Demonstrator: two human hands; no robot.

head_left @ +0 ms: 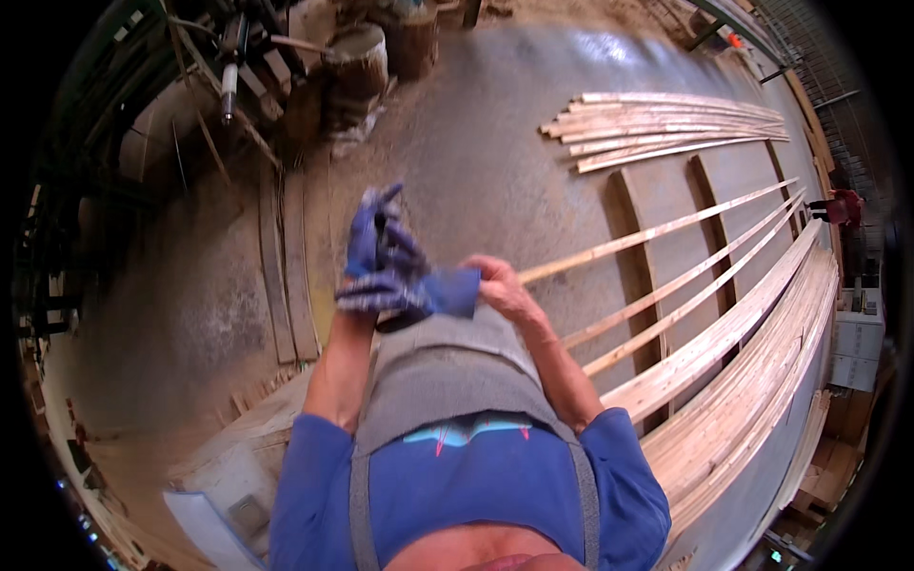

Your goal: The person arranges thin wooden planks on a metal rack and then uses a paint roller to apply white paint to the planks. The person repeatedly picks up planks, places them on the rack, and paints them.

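A dark blue work glove covers my left hand (373, 233), which is raised in front of my apron with its fingers stretched out and apart. My right hand (503, 287) is bare and closed on the cuff of a second blue glove (443, 291). That loose glove lies crosswise, its fingers reaching over my left wrist. Motion blurs both gloves a little. Below them hangs my grey apron (447, 366), over a blue shirt.
Long wooden boards (752, 366) are stacked on the right, with a few single strips (657, 231) across dark supports (633, 247). Farther back lies another board pile (676, 124). Dark machinery (228, 67) and a drum (360, 62) stand at the far left. A person (842, 207) is at the far right.
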